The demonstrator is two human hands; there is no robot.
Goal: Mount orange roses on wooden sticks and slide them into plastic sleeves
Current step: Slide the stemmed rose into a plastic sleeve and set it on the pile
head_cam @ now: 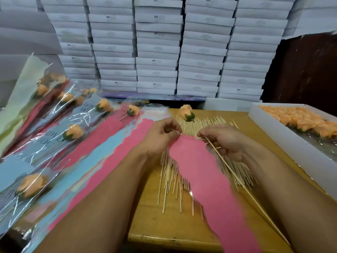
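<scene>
Right now both hands are busy with one pink sleeve (200, 172). The left hand (160, 136) pinches the top edge of the sleeve with its fingertips. The right hand (224, 141) pinches the other side of the top, and it also holds one long wooden stick (242, 185) that slants down toward the person.

It looks like the mouth of the sleeve is being pulled open. To do this well, the two thin layers must come apart first, so a gentle rub and pull should work best. Pull too hard and the thin plastic may tear or crumple.

No rose is on the held stick that I can see. One loose orange rose (187, 113) lies at the far end of the pile of sticks (173, 172), near the hands. The pile is spread on the wooden tabletop (169, 229), right under the sleeve, so a loose stick could get knocked or caught.

More roses wait in a white tray (284, 141) on the right. Finished roses in sleeves (54, 136) lie in a heap on the left. Stacks of white boxes (156, 48) fill the back.
</scene>
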